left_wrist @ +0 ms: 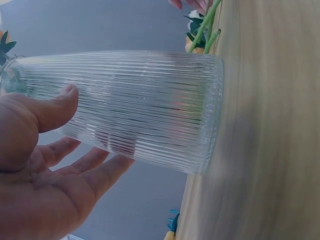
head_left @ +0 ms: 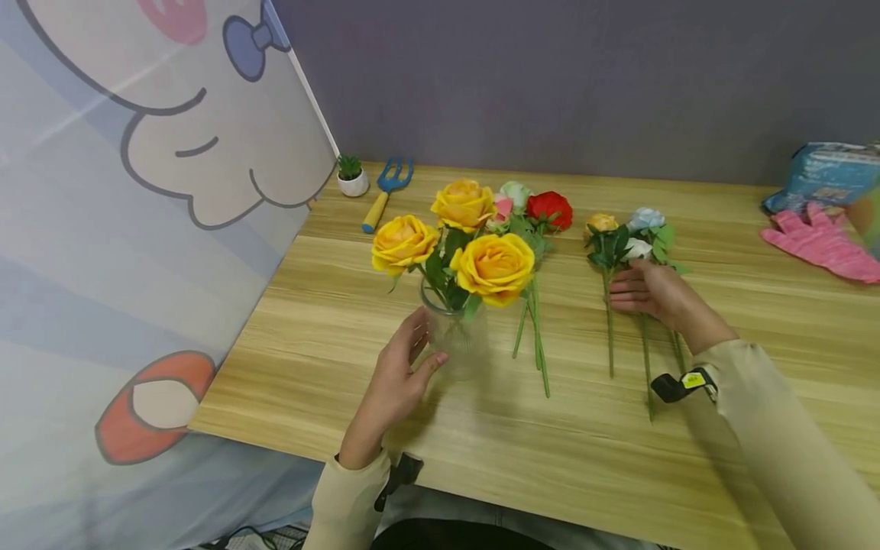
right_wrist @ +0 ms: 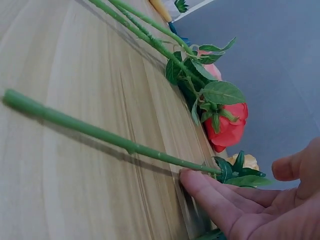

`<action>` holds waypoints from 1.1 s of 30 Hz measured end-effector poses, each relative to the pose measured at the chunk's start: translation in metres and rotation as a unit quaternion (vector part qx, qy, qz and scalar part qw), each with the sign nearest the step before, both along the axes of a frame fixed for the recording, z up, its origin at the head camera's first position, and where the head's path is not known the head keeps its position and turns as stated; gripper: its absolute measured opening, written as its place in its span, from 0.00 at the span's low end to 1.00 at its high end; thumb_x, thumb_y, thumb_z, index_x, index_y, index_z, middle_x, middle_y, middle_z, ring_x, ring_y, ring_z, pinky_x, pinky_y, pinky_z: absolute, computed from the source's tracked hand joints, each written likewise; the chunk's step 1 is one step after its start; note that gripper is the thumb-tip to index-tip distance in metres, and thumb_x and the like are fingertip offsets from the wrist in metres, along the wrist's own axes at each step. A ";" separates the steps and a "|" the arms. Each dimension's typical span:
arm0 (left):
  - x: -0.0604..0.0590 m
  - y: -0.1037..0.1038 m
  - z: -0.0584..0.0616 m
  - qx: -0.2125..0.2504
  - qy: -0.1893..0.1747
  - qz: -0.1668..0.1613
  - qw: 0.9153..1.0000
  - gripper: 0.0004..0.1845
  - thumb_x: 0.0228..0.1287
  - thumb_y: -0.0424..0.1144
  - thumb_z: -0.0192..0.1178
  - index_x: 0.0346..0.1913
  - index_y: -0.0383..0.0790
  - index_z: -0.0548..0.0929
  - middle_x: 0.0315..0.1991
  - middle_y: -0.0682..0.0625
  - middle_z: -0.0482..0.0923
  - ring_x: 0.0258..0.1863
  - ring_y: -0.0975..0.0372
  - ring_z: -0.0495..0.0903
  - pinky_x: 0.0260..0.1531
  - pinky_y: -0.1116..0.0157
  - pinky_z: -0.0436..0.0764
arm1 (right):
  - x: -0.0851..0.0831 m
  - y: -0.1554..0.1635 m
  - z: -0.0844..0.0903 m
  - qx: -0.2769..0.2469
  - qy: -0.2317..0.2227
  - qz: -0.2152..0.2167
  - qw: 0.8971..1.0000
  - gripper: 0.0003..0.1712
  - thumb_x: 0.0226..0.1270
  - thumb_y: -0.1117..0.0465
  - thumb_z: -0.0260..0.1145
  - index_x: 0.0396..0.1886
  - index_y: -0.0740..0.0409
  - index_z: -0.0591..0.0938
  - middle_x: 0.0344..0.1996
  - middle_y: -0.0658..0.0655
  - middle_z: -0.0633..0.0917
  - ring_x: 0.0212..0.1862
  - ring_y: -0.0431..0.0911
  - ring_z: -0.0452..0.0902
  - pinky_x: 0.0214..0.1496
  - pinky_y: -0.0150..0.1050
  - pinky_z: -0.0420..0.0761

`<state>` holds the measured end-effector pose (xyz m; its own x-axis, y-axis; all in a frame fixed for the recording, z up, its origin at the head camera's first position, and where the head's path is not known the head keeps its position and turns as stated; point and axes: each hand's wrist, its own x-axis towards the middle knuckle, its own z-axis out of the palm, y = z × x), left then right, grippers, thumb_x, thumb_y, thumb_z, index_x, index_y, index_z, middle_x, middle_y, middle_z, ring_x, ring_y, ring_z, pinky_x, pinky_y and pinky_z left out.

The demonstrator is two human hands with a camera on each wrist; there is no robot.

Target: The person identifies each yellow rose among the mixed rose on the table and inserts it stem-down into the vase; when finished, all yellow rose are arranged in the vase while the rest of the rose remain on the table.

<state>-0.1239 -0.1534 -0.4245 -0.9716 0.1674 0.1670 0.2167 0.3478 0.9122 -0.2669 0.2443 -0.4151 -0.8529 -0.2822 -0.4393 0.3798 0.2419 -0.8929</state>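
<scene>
A ribbed clear glass vase (head_left: 464,344) stands on the wooden table with several large yellow roses (head_left: 495,269) in its mouth. My left hand (head_left: 395,374) holds the vase from the left. In the left wrist view the thumb (left_wrist: 57,107) lies along one side of the glass, with the fingers behind the other. To the right, my right hand (head_left: 653,294) has its fingers extended at the stem of a small orange-yellow flower (head_left: 602,223). Its thumb (right_wrist: 289,167) stands apart from that stem. A white flower (head_left: 638,248) and a pale blue flower (head_left: 646,219) lie beside this hand.
Behind the vase lie a red flower (head_left: 550,210), a pink one (head_left: 502,208) and a pale green one (head_left: 516,192). A blue garden fork (head_left: 394,177) and small potted plant (head_left: 352,179) sit back left. Pink gloves (head_left: 821,241) and a blue bag (head_left: 825,176) lie far right.
</scene>
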 end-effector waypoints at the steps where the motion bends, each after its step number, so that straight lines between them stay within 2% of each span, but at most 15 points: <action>1: 0.000 0.000 0.000 0.000 0.000 0.000 1.000 0.35 0.70 0.23 0.63 0.75 0.21 0.59 0.74 0.26 0.62 0.72 0.36 0.68 0.71 0.48 0.72 | 0.000 0.000 0.000 -0.012 -0.006 -0.002 1.000 0.40 0.87 0.50 0.26 0.75 0.86 0.46 0.37 0.43 0.84 0.40 0.35 0.86 0.52 0.33 0.89; 3: 0.000 0.000 0.000 0.000 0.001 -0.001 1.000 0.35 0.70 0.23 0.63 0.75 0.21 0.60 0.73 0.26 0.63 0.72 0.36 0.68 0.71 0.47 0.72 | -0.001 -0.001 -0.001 -0.038 -0.019 -0.011 0.999 0.37 0.87 0.53 0.28 0.75 0.85 0.48 0.36 0.45 0.86 0.40 0.37 0.87 0.52 0.34 0.89; 5: 0.000 0.000 -0.001 0.000 0.002 -0.002 1.000 0.35 0.70 0.23 0.63 0.75 0.21 0.60 0.73 0.26 0.63 0.71 0.36 0.68 0.71 0.48 0.72 | -0.001 -0.001 -0.002 -0.064 -0.030 -0.021 0.997 0.32 0.87 0.56 0.32 0.72 0.81 0.58 0.35 0.46 0.88 0.40 0.39 0.88 0.51 0.34 0.89; 8: -0.001 0.001 -0.001 0.001 0.002 -0.002 1.000 0.35 0.70 0.23 0.62 0.75 0.21 0.59 0.73 0.26 0.62 0.72 0.36 0.68 0.71 0.48 0.72 | 0.002 -0.001 -0.003 -0.117 -0.051 -0.038 0.991 0.20 0.86 0.62 0.40 0.56 0.70 0.76 0.36 0.50 0.89 0.41 0.41 0.88 0.51 0.33 0.89; 10: -0.001 0.001 -0.001 0.001 0.001 -0.002 1.000 0.35 0.70 0.23 0.62 0.75 0.21 0.59 0.74 0.26 0.62 0.72 0.36 0.68 0.71 0.48 0.72 | 0.004 -0.001 -0.005 -0.159 -0.064 -0.043 0.984 0.17 0.85 0.65 0.45 0.45 0.63 0.82 0.36 0.53 0.90 0.42 0.42 0.88 0.51 0.32 0.89; 12: 0.000 0.001 -0.001 0.001 0.001 -0.001 1.000 0.35 0.70 0.23 0.62 0.75 0.20 0.59 0.74 0.26 0.62 0.72 0.36 0.67 0.71 0.48 0.72 | 0.007 -0.003 -0.007 -0.205 -0.079 -0.046 0.975 0.18 0.83 0.69 0.48 0.39 0.60 0.85 0.37 0.54 0.90 0.42 0.42 0.88 0.50 0.31 0.88; 15: 0.000 0.000 -0.001 0.002 0.001 0.000 1.000 0.35 0.70 0.23 0.63 0.74 0.20 0.59 0.74 0.26 0.62 0.72 0.36 0.68 0.71 0.47 0.72 | 0.011 -0.007 -0.012 -0.264 -0.097 -0.045 0.959 0.18 0.82 0.72 0.49 0.40 0.61 0.85 0.40 0.56 0.90 0.44 0.43 0.87 0.50 0.30 0.88; 17: 0.000 0.000 -0.001 0.002 0.002 0.000 1.000 0.35 0.70 0.23 0.63 0.74 0.21 0.59 0.74 0.26 0.62 0.71 0.36 0.68 0.71 0.47 0.72 | 0.014 -0.010 -0.015 -0.287 -0.104 -0.045 0.951 0.14 0.82 0.73 0.49 0.45 0.63 0.82 0.42 0.56 0.89 0.45 0.43 0.86 0.51 0.30 0.87; 20: 0.000 0.000 -0.001 0.003 0.003 -0.001 1.000 0.35 0.70 0.23 0.63 0.75 0.21 0.59 0.73 0.26 0.63 0.72 0.36 0.68 0.71 0.47 0.72 | 0.018 -0.014 -0.018 -0.304 -0.102 -0.048 0.946 0.10 0.82 0.73 0.49 0.54 0.64 0.74 0.45 0.56 0.87 0.47 0.43 0.85 0.52 0.29 0.86; 22: 0.000 0.000 -0.002 0.003 0.002 -0.001 1.000 0.35 0.70 0.23 0.62 0.75 0.21 0.59 0.74 0.26 0.63 0.72 0.36 0.68 0.71 0.47 0.71 | 0.020 -0.016 -0.018 -0.308 -0.097 -0.050 0.945 0.10 0.82 0.73 0.49 0.56 0.63 0.71 0.46 0.55 0.86 0.48 0.42 0.85 0.52 0.29 0.86; 25: 0.001 -0.001 -0.002 0.002 0.001 0.001 1.000 0.35 0.70 0.23 0.62 0.75 0.21 0.59 0.74 0.26 0.62 0.72 0.36 0.68 0.71 0.47 0.72 | 0.022 -0.018 -0.018 -0.323 -0.096 -0.056 0.940 0.11 0.82 0.72 0.50 0.54 0.62 0.77 0.46 0.54 0.86 0.47 0.42 0.84 0.52 0.30 0.86; 28: 0.001 -0.001 -0.002 0.002 0.001 0.001 1.000 0.35 0.70 0.23 0.62 0.75 0.21 0.59 0.74 0.26 0.62 0.72 0.36 0.67 0.71 0.47 0.72 | 0.026 -0.020 -0.015 -0.347 -0.090 -0.071 0.931 0.16 0.81 0.73 0.50 0.47 0.60 0.85 0.44 0.54 0.86 0.46 0.43 0.85 0.51 0.31 0.87; 33: 0.000 0.000 -0.001 0.000 0.002 -0.001 1.000 0.35 0.70 0.23 0.62 0.75 0.21 0.59 0.74 0.26 0.62 0.72 0.36 0.67 0.71 0.47 0.72 | 0.033 -0.019 -0.012 -0.408 -0.058 -0.112 0.904 0.19 0.80 0.75 0.50 0.43 0.63 0.88 0.41 0.56 0.87 0.45 0.47 0.88 0.50 0.35 0.89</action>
